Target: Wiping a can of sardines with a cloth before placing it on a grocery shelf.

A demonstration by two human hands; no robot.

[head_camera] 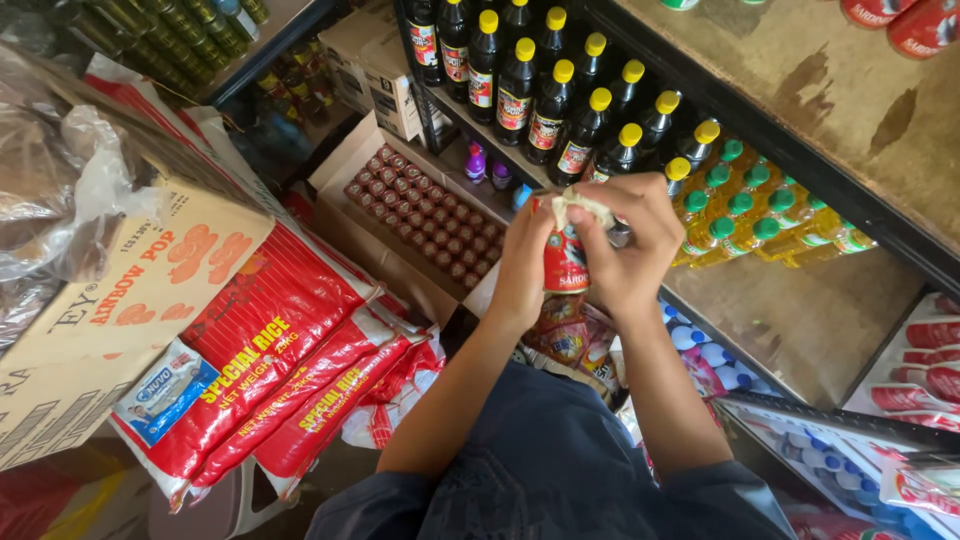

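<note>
My left hand (pixel 522 262) grips a small red tin can (pixel 566 262) held upright in front of me. My right hand (pixel 632 240) presses a crumpled whitish cloth (pixel 577 207) onto the can's top and wraps around its right side. Both hands are raised before a shop shelf (pixel 800 330). Right behind the can stand dark sauce bottles with yellow caps (pixel 560 100) and yellow oil bottles with green caps (pixel 745 215). The can's lid is hidden under the cloth.
Red rice sacks (pixel 290 360) lean at the left beside a cardboard carton (pixel 110 330) and clear plastic wrap. An open box of small red-capped jars (pixel 425 225) sits below the shelf. More red cans (pixel 925 360) lie at the right, snack packets beneath.
</note>
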